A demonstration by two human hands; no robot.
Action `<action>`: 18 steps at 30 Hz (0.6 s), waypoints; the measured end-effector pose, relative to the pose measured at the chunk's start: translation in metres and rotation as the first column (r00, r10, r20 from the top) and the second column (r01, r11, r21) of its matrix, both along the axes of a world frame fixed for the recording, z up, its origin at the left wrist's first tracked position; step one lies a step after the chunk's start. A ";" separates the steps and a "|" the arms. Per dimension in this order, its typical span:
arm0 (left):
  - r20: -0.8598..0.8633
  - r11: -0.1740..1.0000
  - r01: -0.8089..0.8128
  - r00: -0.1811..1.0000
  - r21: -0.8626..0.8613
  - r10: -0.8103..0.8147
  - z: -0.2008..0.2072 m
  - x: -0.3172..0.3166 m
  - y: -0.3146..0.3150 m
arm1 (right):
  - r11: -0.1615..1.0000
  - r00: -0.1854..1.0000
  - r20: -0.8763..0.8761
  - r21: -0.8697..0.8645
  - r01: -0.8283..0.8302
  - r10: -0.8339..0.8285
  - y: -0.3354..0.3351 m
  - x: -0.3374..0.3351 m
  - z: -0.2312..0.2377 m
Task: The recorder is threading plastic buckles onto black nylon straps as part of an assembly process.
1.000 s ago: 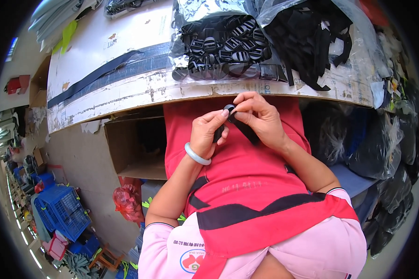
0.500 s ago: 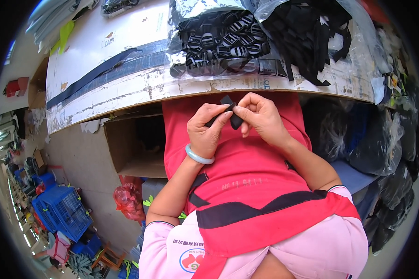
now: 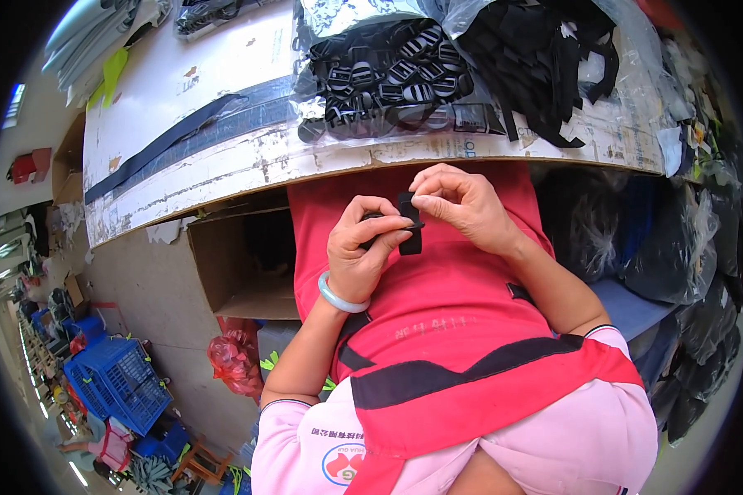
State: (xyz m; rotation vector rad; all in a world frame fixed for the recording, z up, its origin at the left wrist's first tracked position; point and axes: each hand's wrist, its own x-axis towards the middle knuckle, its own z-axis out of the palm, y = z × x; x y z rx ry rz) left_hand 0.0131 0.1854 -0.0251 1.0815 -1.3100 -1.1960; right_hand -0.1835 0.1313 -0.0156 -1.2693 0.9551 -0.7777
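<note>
The black strap (image 3: 411, 242) is situated between the two hands, in front of the red apron (image 3: 462, 285) and just below the edge of the worktable (image 3: 231, 54). The left hand (image 3: 359, 252) is clamped on the mid-portion of the strap, thumb below and fingers above; one strap portion projects above this grip and one below it. A thin dark edge protrudes rightward at the left fingertips; its kind is too small to tell. The right hand (image 3: 468, 213) has its thumb and index finger at the upper strap portion; whether they are clamped on it cannot be told. Quantities: hands, two; pale bracelet (image 3: 338, 295), one, on the left wrist; loose dark strip (image 3: 165, 148), one, lying diagonally on the left part of the worktable; open clear bag (image 3: 370, 15) of black buckles (image 3: 404, 74), one, its overlapping contents not countable; bunch of black strips (image 3: 537, 58), one, right of the buckles.
</note>
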 end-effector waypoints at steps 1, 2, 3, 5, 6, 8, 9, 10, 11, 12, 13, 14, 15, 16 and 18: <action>-0.008 0.999 0.001 1.000 0.041 -0.001 0.001 0.001 0.001 | 0.999 1.000 -0.011 0.041 0.015 -0.015 0.001 0.002 0.003; -0.006 0.999 -0.001 1.000 0.041 0.001 0.002 0.002 0.002 | 0.996 0.999 -0.023 0.082 0.031 -0.029 0.001 0.003 0.005; -0.022 0.998 -0.001 1.000 0.059 0.002 0.002 0.002 0.003 | 0.996 0.999 -0.021 0.082 0.028 -0.027 0.002 0.004 0.006; -0.040 0.997 0.000 0.999 0.076 0.003 0.002 0.002 0.003 | 0.981 0.999 -0.018 0.192 0.031 -0.029 0.002 0.004 0.008; -0.031 0.997 0.002 1.000 0.071 0.001 0.003 0.003 0.004 | 0.981 0.999 -0.018 0.191 0.030 -0.027 0.003 0.005 0.009; -0.024 0.998 0.001 1.000 0.066 0.000 0.003 0.003 0.005 | 0.969 0.996 0.055 0.242 0.049 -0.064 0.004 0.006 0.008; -0.034 0.997 0.000 0.999 0.081 0.003 0.004 0.003 0.006 | 0.969 0.997 0.055 0.241 0.047 -0.061 0.005 0.007 0.006; -0.044 0.995 -0.001 0.999 0.096 0.005 0.005 0.004 0.006 | 0.975 0.995 0.082 0.219 0.042 -0.062 0.005 0.008 0.005; -0.044 0.996 -0.004 0.999 0.094 0.008 0.006 0.005 0.007 | 0.980 0.992 0.110 0.197 0.037 -0.060 0.006 0.010 0.002; -0.023 0.995 -0.002 1.000 0.101 0.005 0.008 0.007 0.009 | 0.980 0.992 0.111 0.195 0.033 -0.055 0.006 0.014 -0.002; -0.005 0.994 0.003 1.000 0.108 -0.003 0.010 0.009 0.009 | 0.982 0.992 0.104 0.179 0.053 -0.072 0.006 0.017 -0.007; -0.004 0.994 0.002 1.000 0.106 -0.001 0.015 0.014 0.010 | 0.984 0.991 0.099 0.163 0.071 -0.088 0.006 0.020 -0.011; 0.070 0.994 0.045 0.996 0.103 -0.052 0.024 0.023 0.012 | 0.985 0.991 0.102 0.161 0.067 -0.084 0.006 0.024 -0.012; 0.141 0.991 0.091 0.984 0.102 -0.105 0.033 0.034 0.014 | 0.975 0.994 0.110 0.222 0.002 -0.027 0.005 0.026 -0.011; 0.186 0.957 0.210 0.951 0.201 -0.248 0.045 0.071 0.022 | 0.965 0.989 0.115 0.236 -0.117 0.091 0.007 0.028 -0.014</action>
